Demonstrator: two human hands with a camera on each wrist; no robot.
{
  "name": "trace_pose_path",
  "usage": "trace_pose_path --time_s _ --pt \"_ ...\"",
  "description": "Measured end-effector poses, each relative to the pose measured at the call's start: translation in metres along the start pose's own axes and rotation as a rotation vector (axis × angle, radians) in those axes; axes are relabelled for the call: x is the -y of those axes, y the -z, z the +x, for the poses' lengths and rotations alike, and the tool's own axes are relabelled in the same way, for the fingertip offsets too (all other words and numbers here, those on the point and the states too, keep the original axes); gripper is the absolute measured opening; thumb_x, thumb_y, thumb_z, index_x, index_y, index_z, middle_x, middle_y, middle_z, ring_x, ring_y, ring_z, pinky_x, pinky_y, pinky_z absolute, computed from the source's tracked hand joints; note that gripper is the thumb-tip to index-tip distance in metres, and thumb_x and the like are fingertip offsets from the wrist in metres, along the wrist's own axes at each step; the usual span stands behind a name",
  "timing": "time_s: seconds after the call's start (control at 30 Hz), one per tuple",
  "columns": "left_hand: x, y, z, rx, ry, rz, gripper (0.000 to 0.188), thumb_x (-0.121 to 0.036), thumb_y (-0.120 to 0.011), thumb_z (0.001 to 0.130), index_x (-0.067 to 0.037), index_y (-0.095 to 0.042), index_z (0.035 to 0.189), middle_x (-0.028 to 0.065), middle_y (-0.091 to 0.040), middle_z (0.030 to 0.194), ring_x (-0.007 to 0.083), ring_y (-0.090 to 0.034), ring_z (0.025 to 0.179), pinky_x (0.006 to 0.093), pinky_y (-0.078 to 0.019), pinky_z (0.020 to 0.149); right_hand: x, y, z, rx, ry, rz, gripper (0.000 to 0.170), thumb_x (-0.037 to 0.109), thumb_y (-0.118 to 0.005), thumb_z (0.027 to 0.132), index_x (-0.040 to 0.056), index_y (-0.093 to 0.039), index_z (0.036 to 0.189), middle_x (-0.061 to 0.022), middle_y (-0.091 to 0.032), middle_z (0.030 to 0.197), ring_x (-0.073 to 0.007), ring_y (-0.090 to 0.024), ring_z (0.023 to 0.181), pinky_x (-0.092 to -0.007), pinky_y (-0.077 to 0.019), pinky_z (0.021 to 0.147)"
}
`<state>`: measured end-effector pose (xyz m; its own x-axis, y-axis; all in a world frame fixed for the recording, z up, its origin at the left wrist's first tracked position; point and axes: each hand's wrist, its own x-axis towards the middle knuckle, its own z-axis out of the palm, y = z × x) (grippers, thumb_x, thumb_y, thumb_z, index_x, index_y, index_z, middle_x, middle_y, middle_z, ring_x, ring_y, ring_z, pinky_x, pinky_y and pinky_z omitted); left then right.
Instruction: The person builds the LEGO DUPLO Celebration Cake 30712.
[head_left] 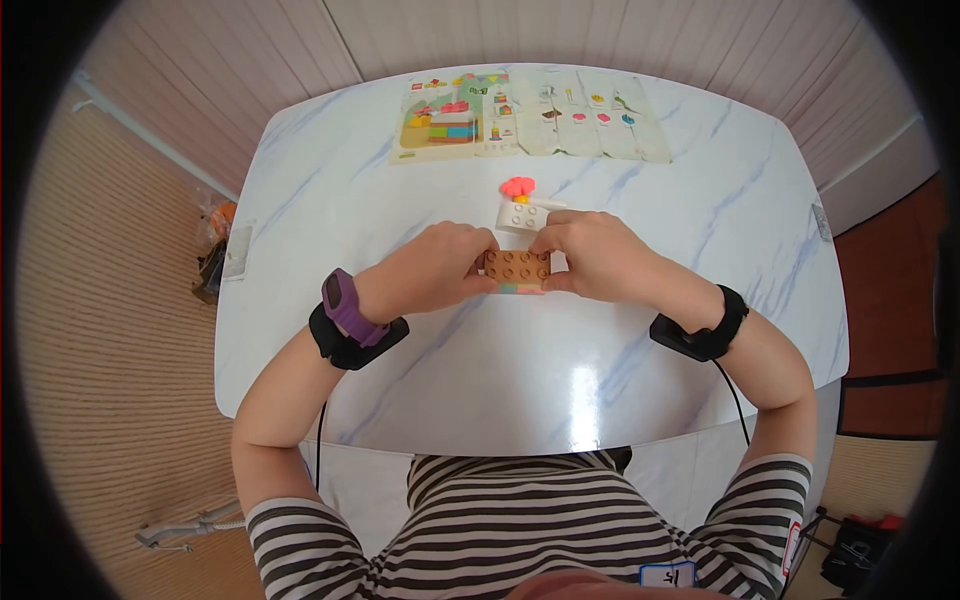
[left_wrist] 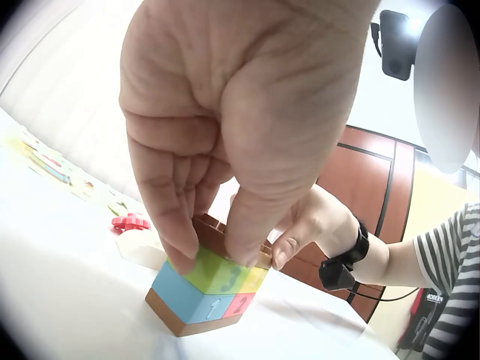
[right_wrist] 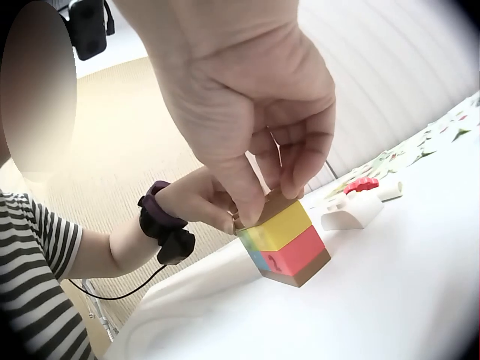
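A stack of toy bricks stands on the table in front of the person. Its top is a brown studded brick (head_left: 517,265). Below it, the left wrist view shows a green brick (left_wrist: 211,271) marked 3, a blue brick (left_wrist: 184,291) marked 1 and a brown base (left_wrist: 210,327). Yellow (right_wrist: 283,229) and red (right_wrist: 302,257) bricks form the right side. My left hand (head_left: 435,262) pinches the brown top brick at its left end, thumb in front and fingers behind. At the opposite end, my right hand (head_left: 605,255) pinches the same brick likewise.
Just behind the stack lies a white curved brick (head_left: 521,217) with studs. Near it are a red scalloped piece (head_left: 518,186) and a white stick-like piece (head_left: 548,203). A creased instruction sheet (head_left: 530,143) is spread along the far edge of the marbled table (head_left: 330,190).
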<state>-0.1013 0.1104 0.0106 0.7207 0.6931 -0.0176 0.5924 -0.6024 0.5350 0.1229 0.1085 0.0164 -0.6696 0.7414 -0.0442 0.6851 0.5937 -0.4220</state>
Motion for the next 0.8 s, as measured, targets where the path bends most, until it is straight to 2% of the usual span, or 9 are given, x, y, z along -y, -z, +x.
trace_pose_path --time_s 0.13,0.23,0.33,0.43,0.57,0.67,0.8 --pt "-0.006 -0.006 0.003 0.027 0.049 -0.015 0.034 -0.014 -0.071 0.076 0.003 -0.057 0.101 0.0152 -0.063 0.080 0.0250 -0.063 0.069 0.0318 -0.0508 0.064 -0.001 0.009 -0.005 0.035 -0.022 0.026 0.031 0.019 -0.077 0.070 0.0034 -0.065 0.094 -0.0090 -0.062 0.087 -0.0243 -0.062 0.075 -0.0334 -0.0511 0.065" --pt "-0.008 -0.004 0.005 0.055 0.018 0.003 0.035 -0.015 -0.069 0.078 0.004 -0.056 0.104 0.0160 -0.064 0.083 0.0248 -0.064 0.070 0.0312 -0.0507 0.064 -0.008 0.012 -0.012 0.020 0.037 0.072 0.031 0.016 -0.075 0.072 0.0025 -0.065 0.097 -0.0091 -0.063 0.089 -0.0223 -0.062 0.071 -0.0317 -0.0512 0.063" --pt "-0.007 0.006 0.002 0.030 0.084 -0.140 0.030 -0.015 -0.065 0.082 0.003 -0.056 0.105 0.0159 -0.064 0.084 0.0252 -0.064 0.070 0.0319 -0.0505 0.065 -0.018 0.021 -0.016 -0.066 0.012 0.105 0.030 0.013 -0.073 0.073 0.0026 -0.064 0.100 -0.0095 -0.063 0.090 -0.0224 -0.062 0.071 -0.0318 -0.0509 0.064" --pt "0.011 0.024 0.011 0.028 0.099 -0.097 0.029 -0.016 -0.060 0.085 0.003 -0.058 0.107 0.0167 -0.066 0.089 0.0316 -0.063 0.078 0.0367 -0.0504 0.071 -0.036 0.015 -0.008 -0.090 -0.013 -0.015 0.028 0.011 -0.071 0.074 0.0029 -0.064 0.100 -0.0096 -0.063 0.091 -0.0226 -0.062 0.070 -0.0323 -0.0505 0.066" --pt "0.035 0.011 0.031 -0.006 0.108 0.142 0.032 -0.014 -0.060 0.083 -0.001 -0.056 0.112 0.0149 -0.066 0.088 0.0308 -0.062 0.083 0.0397 -0.0490 0.074 -0.048 -0.004 0.009 -0.091 -0.036 -0.158 0.028 0.013 -0.069 0.074 0.0046 -0.063 0.100 -0.0095 -0.063 0.088 -0.0239 -0.062 0.078 -0.0346 -0.0500 0.069" --pt "0.035 -0.002 0.039 0.024 0.113 0.141 0.038 -0.016 -0.063 0.081 -0.004 -0.054 0.116 0.0135 -0.064 0.090 0.0307 -0.061 0.087 0.0411 -0.0485 0.074 -0.050 -0.014 0.020 -0.109 -0.035 -0.180 0.031 0.017 -0.071 0.073 0.0058 -0.062 0.101 -0.0091 -0.063 0.086 -0.0250 -0.062 0.082 -0.0358 -0.0499 0.070" --pt "0.034 -0.013 0.043 -0.007 0.096 0.225 0.039 -0.017 -0.065 0.079 -0.003 -0.052 0.113 0.0127 -0.063 0.091 0.0304 -0.060 0.085 0.0393 -0.0483 0.075 -0.047 -0.022 0.024 -0.115 -0.036 -0.208 0.029 0.023 -0.072 0.071 0.0038 -0.060 0.090 -0.0101 -0.062 0.083 -0.0272 -0.062 0.082 -0.0375 -0.0513 0.069"
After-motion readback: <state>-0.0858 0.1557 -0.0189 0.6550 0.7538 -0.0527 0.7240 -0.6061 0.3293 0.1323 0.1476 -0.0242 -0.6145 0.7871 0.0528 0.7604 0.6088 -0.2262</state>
